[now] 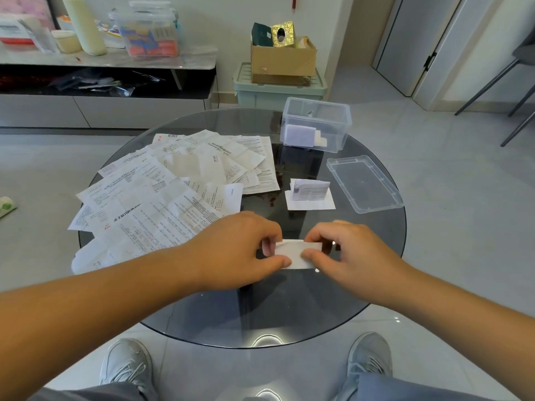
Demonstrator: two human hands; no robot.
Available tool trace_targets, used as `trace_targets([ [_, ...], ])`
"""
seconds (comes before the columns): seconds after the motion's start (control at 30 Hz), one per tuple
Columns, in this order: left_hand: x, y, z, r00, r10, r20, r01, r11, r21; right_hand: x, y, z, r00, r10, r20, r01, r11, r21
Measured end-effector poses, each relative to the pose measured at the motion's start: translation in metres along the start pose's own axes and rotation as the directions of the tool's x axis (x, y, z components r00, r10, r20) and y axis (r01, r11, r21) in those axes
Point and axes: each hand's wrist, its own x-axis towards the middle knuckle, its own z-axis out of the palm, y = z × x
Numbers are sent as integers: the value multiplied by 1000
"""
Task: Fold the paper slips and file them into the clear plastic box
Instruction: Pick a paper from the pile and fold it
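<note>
Both hands work one small folded paper slip [295,253] just above the near part of the round glass tabletop [289,308]. The left hand [240,250] pinches its left end between thumb and curled fingers [267,246]; the right hand [344,250] pinches the right end the same way. A loose spread of printed slips [162,195] covers the tabletop's left half. The clear plastic box [317,124] stands open at the far right (some folded slips already inside), its lid [364,183] lying just beside it, and a small stack of folded slips [310,194] rests between lid and spread.
</note>
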Motion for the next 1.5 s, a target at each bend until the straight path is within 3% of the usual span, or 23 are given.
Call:
trace_targets([
  [0.1, 8, 2, 6, 999, -32, -4, 32, 996, 84, 10, 5, 2, 999, 31, 19, -30, 998, -51],
  [0.2, 15, 1, 8, 995, -98, 18, 98, 995, 11, 17, 8, 1, 996, 73, 59, -72, 997, -20],
  [0.4, 19, 2, 9, 992, -90, 89, 86, 995, 50, 20, 11, -1, 991, 69, 118, -67, 998, -20],
  [0.93, 26, 7, 1, 966, -146, 211, 167, 982, -86, 23, 17, -17, 954, 52, 294, -61, 998, 21],
  [1.17, 18, 0, -7, 962, -153, 226, 187, 972, -141, 25, 11, -19, 954, 66, 292, -70, 998, 3],
  [1.4, 22, 9, -7, 971, -152, 185, 177, 977, -121, 22, 5, -9, 987, 42, 155, -42, 999, -6],
  [1.5, 23, 12, -10, 966, -125, 224, 151, 983, -103, 21, 2, -10, 986, 37, 162, -44, 998, 40],
])
